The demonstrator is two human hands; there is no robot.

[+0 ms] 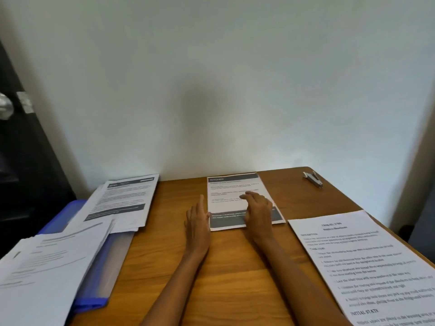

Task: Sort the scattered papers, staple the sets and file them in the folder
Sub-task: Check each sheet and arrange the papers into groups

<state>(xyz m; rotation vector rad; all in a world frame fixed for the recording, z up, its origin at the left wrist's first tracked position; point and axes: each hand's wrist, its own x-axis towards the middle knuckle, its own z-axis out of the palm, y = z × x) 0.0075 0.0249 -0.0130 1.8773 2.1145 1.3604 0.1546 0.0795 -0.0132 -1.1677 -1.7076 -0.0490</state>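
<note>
The sorting step looks to be in hand, with nothing stapled or filed yet. At the desk's point(226, 267) left edge a blue folder point(94, 278) lies half buried under two loose heaps of papers point(122, 201), which must come off before anything is filed. At the middle of the back edge the left hand point(197, 223), fingers straight, rests against the left side of a sheet with grey bands point(235, 184), while the right hand point(257, 209) lies on it, fingers relaxed, gripping nothing. Squaring this set probably comes next. The stapler point(312, 178) sits well apart in the back right corner. A printed instruction sheet point(367, 262) covers the right edge.
</note>
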